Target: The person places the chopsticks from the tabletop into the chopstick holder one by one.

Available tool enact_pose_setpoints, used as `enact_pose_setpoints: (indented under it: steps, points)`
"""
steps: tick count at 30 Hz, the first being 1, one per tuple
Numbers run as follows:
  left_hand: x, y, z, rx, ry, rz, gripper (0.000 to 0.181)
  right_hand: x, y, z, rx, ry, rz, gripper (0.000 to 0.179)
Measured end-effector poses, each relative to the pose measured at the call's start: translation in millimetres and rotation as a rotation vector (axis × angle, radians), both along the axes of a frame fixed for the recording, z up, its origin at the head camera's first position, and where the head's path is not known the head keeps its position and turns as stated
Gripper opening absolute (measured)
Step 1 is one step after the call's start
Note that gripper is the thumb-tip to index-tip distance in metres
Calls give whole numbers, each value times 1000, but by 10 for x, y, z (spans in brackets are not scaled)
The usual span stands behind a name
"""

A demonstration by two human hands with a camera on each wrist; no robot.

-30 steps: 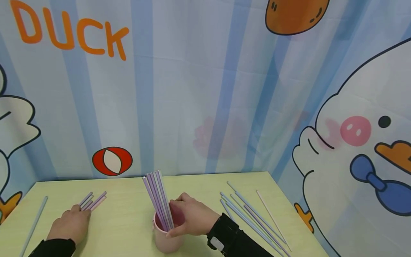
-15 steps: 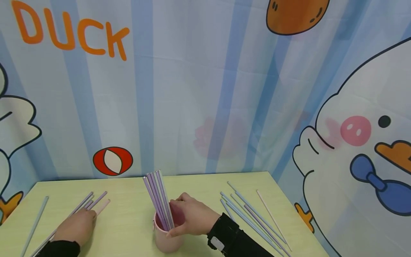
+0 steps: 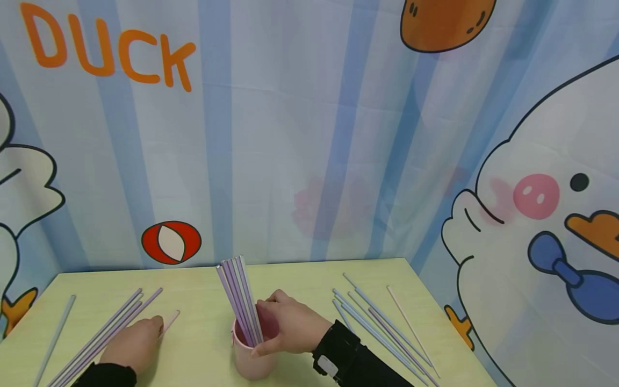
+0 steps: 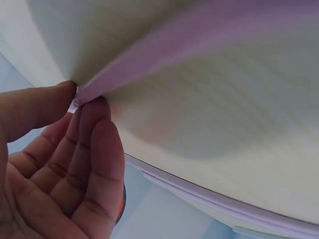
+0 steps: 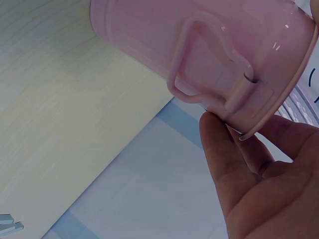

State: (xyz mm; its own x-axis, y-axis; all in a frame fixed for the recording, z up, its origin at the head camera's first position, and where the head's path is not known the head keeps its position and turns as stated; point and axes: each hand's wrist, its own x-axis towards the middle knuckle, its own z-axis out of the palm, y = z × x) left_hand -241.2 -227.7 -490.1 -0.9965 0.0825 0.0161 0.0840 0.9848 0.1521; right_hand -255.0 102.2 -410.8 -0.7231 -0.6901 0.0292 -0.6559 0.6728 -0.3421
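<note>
My left hand [image 3: 132, 344] pinches a pink straw [image 3: 170, 322] between thumb and fingertips. The left wrist view shows this pink straw [image 4: 149, 59] close up, lifted partly across the picture. Beside that hand several purple straws [image 3: 140, 307] lie side by side on the table. With thumb and fingers, my right hand [image 3: 295, 325] grips the rim of a pink cup [image 3: 253, 368], which stands upright. Several purple straws [image 3: 237, 301] lean leftward inside the cup. In the right wrist view the pink cup [image 5: 144, 30] shows its wire handle [image 5: 182, 64]; the straws' lower ends are hidden.
A lone pale blue straw [image 3: 55, 338] lies at the table's left edge. Right of the cup lie several blue straws [image 3: 362, 321], with a purple straw and a pink straw [image 3: 411, 328] among or beside them. A duck-printed curtain [image 3: 271, 134] hangs behind the table.
My left hand has slid rightward, drawing the pink straw away from the purple ones, which now lie uncovered on the table. The right hand and cup have stayed in place.
</note>
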Motion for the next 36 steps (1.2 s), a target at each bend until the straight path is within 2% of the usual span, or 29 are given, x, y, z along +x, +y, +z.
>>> enact_pose_setpoints:
  steps: [7, 11, 16, 23, 30, 36]
  points:
    - [10, 78, 20, 78, -45, -6, 19, -3, 3, -11, 1, 9, -13, 85]
    - [-16, 106, 76, 112, -49, 14, 30, -9, 7, -21, -3, 8, -10, 85]
    - [-33, 136, 249, 154, -8, 17, 41, -16, 9, -23, -10, 4, 0, 84]
    - [-3, 157, 612, 269, -2, 43, 52, -19, 10, -15, -17, -6, 10, 82]
    - [57, 192, 946, 392, 115, 62, 47, -20, 11, -21, -19, -4, 7, 82]
    - [163, 301, 1199, 496, 310, 64, 38, -25, 15, -35, -19, -3, 5, 81]
